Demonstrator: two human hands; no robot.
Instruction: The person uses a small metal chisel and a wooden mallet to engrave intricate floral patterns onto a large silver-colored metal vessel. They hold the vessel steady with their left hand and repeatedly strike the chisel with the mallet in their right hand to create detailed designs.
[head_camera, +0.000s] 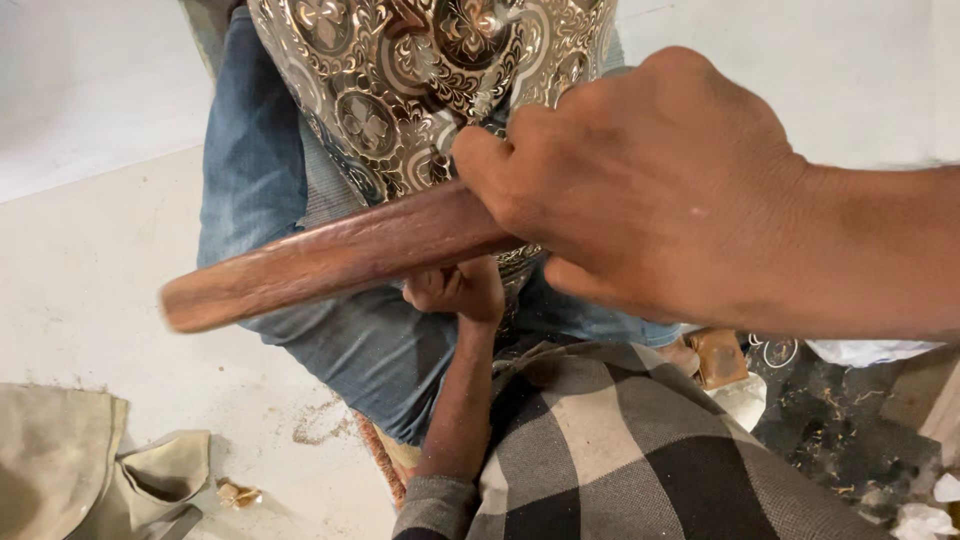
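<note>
Wooden stick (330, 262) gripped by right hand (650, 190) against engraved metal vessel (420, 80).

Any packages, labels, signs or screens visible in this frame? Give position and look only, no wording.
None can be made out: no label, sign or screen.
Nearest candidate: crumpled white wrapper, right edge on the dark floor, too unclear to call packaging.
Right hand: closed on a brown wooden handle, centre.
Left hand: under the embossed silver metal vessel, top centre.
</note>
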